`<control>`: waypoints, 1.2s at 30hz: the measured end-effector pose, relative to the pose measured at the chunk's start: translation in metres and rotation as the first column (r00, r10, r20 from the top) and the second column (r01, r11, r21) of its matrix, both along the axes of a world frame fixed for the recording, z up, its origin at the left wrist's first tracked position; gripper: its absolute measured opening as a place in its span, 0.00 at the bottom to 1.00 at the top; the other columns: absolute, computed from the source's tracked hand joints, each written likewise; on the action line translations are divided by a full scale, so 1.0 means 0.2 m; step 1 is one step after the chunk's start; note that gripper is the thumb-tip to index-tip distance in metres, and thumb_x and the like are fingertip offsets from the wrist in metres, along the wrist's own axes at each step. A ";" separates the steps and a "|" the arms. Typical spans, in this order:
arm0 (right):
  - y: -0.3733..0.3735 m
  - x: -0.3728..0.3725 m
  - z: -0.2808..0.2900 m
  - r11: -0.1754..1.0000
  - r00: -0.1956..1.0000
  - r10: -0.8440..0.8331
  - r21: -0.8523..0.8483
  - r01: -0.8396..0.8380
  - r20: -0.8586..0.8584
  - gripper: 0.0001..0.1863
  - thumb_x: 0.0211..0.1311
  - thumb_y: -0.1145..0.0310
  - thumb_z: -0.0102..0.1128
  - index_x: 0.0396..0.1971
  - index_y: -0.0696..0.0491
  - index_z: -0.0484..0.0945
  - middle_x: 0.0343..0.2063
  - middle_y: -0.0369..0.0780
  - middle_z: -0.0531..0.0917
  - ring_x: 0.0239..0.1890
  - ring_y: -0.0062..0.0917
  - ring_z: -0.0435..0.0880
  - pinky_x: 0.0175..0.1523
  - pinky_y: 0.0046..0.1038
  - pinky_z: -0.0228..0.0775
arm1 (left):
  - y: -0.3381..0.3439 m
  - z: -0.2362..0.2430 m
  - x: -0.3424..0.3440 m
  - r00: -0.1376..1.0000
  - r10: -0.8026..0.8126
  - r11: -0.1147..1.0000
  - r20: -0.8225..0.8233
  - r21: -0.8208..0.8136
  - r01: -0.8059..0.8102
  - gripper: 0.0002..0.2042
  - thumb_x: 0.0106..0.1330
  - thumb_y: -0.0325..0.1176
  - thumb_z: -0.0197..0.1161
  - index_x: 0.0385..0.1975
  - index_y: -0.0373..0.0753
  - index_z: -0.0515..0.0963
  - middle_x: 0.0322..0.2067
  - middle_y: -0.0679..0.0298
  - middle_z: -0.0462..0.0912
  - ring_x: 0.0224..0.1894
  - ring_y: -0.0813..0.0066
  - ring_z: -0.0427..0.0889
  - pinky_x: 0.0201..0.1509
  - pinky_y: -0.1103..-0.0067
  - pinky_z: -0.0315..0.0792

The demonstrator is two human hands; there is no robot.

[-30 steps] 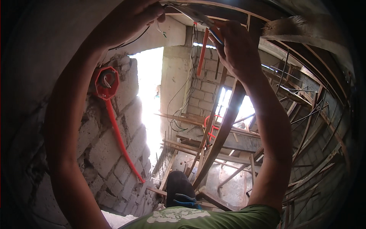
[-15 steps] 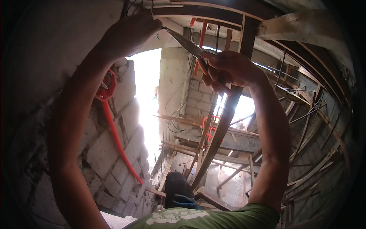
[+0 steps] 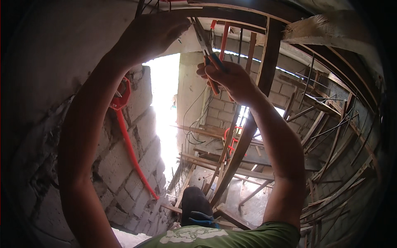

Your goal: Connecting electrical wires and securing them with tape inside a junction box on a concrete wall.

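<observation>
My right hand is wrapped round the handles of a pair of long-nose pliers, which have orange and blue grips. The pliers point up and to the left, their narrow jaws slightly apart. Close to the jaw tips is my left hand, raised near the ceiling with fingers pinched together. What those fingers hold is too dark and small to make out. Behind the left hand, dark wires hang at the top.
A red box with a red conduit runs down the block wall at left. A wooden post slants behind the pliers. Thin loose wires hang beyond. Timber and rods crowd the right. Blue handles show at my lap.
My right hand has moved left and the pliers have turned steeper, their tips higher. My left hand has shifted slightly right, its fingers still together.
</observation>
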State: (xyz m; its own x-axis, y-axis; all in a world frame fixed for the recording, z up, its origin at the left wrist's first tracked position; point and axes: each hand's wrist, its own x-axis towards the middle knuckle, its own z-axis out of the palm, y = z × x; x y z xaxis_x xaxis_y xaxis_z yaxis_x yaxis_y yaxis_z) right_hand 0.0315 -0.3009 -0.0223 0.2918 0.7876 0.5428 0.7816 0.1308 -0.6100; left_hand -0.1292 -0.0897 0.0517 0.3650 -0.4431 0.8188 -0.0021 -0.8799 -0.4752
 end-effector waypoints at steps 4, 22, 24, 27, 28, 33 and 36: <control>-0.02 -0.04 -0.05 0.972 0.952 -0.231 0.079 0.219 0.200 0.21 0.70 0.48 0.56 0.38 0.55 0.79 0.27 0.40 0.77 0.31 0.26 0.78 0.40 0.35 0.70 | -0.03 0.02 -0.02 0.994 -0.109 0.983 -0.022 -0.153 0.104 0.11 0.74 0.39 0.58 0.47 0.41 0.81 0.30 0.60 0.84 0.33 0.69 0.86 0.38 0.72 0.78; -0.40 -0.44 -1.66 0.997 0.896 -0.037 -0.077 0.003 -0.442 0.17 0.63 0.57 0.68 0.32 0.57 0.76 0.24 0.40 0.80 0.29 0.21 0.82 0.34 0.30 0.72 | -0.12 0.02 -0.03 0.990 0.082 0.995 0.113 -0.070 -0.075 0.08 0.71 0.33 0.58 0.42 0.34 0.77 0.25 0.50 0.81 0.30 0.55 0.84 0.36 0.65 0.74; -0.43 -0.57 -1.90 0.992 0.828 -0.036 -0.117 -0.036 -0.559 0.19 0.64 0.55 0.68 0.36 0.57 0.76 0.25 0.40 0.81 0.30 0.20 0.81 0.35 0.28 0.72 | -0.07 0.00 -0.02 0.988 0.035 0.999 0.148 0.034 -0.041 0.07 0.71 0.32 0.57 0.42 0.35 0.75 0.23 0.51 0.79 0.28 0.53 0.82 0.33 0.64 0.74; -0.50 -0.75 -2.05 0.987 0.517 -0.042 -0.115 -0.110 -0.855 0.23 0.69 0.52 0.62 0.47 0.59 0.76 0.27 0.36 0.82 0.31 0.19 0.79 0.38 0.25 0.72 | -0.07 -0.05 0.03 0.978 0.172 0.984 0.114 0.018 -0.176 0.05 0.72 0.31 0.56 0.40 0.37 0.71 0.21 0.52 0.78 0.24 0.52 0.81 0.29 0.62 0.72; -0.51 -0.79 -2.07 0.989 0.423 -0.010 -0.071 -0.129 -0.906 0.22 0.72 0.53 0.59 0.48 0.59 0.76 0.27 0.35 0.82 0.30 0.19 0.78 0.38 0.24 0.72 | -0.06 -0.06 0.04 0.981 0.169 0.985 0.097 0.010 -0.171 0.05 0.72 0.31 0.56 0.40 0.37 0.71 0.21 0.52 0.78 0.24 0.52 0.81 0.29 0.62 0.72; -0.55 -0.83 -2.11 0.948 0.422 -0.010 -0.143 -0.285 -0.907 0.21 0.74 0.54 0.57 0.47 0.60 0.76 0.25 0.34 0.80 0.25 0.15 0.75 0.32 0.22 0.68 | -0.10 -0.05 0.03 0.964 0.213 0.976 0.159 0.010 -0.217 0.08 0.73 0.33 0.56 0.44 0.35 0.73 0.23 0.51 0.80 0.26 0.53 0.83 0.32 0.63 0.73; -0.61 -0.75 -2.02 0.879 0.287 -0.080 -0.203 -0.431 -0.955 0.20 0.73 0.53 0.58 0.41 0.58 0.76 0.22 0.32 0.79 0.23 0.13 0.71 0.28 0.19 0.62 | -0.11 -0.07 0.04 0.962 0.219 0.975 0.161 0.004 -0.222 0.09 0.73 0.34 0.56 0.43 0.35 0.73 0.24 0.51 0.81 0.26 0.54 0.83 0.32 0.63 0.73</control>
